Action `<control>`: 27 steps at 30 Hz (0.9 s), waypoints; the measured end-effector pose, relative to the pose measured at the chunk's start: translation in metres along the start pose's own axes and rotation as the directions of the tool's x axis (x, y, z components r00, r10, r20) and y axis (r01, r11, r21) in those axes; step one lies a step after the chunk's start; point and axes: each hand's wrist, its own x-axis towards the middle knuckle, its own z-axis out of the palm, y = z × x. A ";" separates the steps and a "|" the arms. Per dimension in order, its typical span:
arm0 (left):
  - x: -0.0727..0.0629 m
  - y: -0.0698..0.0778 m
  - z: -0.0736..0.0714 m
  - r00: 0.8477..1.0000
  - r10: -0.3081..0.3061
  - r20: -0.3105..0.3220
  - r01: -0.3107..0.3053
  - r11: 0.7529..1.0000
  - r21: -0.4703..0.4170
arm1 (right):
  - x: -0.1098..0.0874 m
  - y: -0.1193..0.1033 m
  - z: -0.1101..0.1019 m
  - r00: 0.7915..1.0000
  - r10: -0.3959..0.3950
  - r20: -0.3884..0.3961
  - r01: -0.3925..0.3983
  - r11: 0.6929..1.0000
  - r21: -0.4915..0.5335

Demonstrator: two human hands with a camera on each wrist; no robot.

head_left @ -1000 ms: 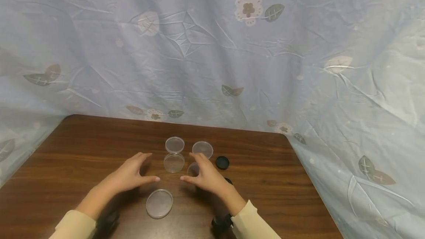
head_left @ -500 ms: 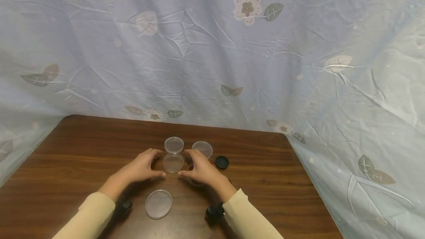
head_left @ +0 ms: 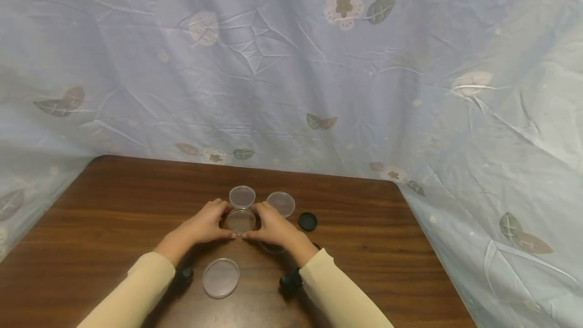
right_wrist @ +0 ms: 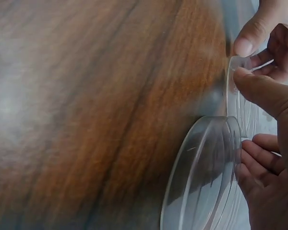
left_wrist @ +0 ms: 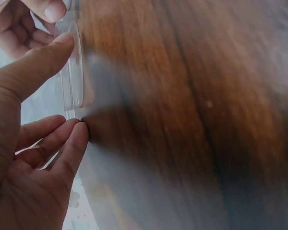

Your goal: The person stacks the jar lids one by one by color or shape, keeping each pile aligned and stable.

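Observation:
A clear round petri dish [head_left: 241, 221] lies on the wooden table between both hands. From its left side the left hand [head_left: 206, 225] holds it, thumb at the near rim and fingers toward the far edge. Opposite, the right hand [head_left: 276, 228] grips it in a mirrored way, the two thumbs almost meeting. Seen edge-on in the left wrist view, the same dish [left_wrist: 77, 72] has a thumb on its rim. Another clear dish [head_left: 242, 197] sits just behind it. One more dish [right_wrist: 197, 177] stands close beside the right fingers, partly hidden under that hand in the head view.
A larger clear dish [head_left: 220, 278] lies nearer the person, between the forearms. Toward the back right are a clear dish [head_left: 281, 203] and a small black round lid [head_left: 307, 221]. A patterned curtain [head_left: 291, 90] hangs behind the brown table [head_left: 364, 247].
Both hands have come forward and inward from either side of the middle petri dish and have taken hold of its rim. The dishes have stayed in place.

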 end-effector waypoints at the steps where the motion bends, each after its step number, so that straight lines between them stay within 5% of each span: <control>1: 0.001 0.000 0.001 1.000 0.001 0.002 -0.001 1.000 0.004 | 0.001 -0.001 0.000 1.000 0.001 0.003 -0.001 1.000 -0.010; 12: 0.008 0.005 0.004 0.997 -0.062 0.047 0.061 0.998 0.020 | 0.007 -0.003 0.001 1.000 -0.007 0.001 0.007 0.995 -0.102; 27: -0.004 0.015 0.009 0.998 -0.008 -0.063 0.008 1.000 -0.002 | -0.008 0.001 0.001 0.996 -0.051 -0.078 0.053 0.998 0.028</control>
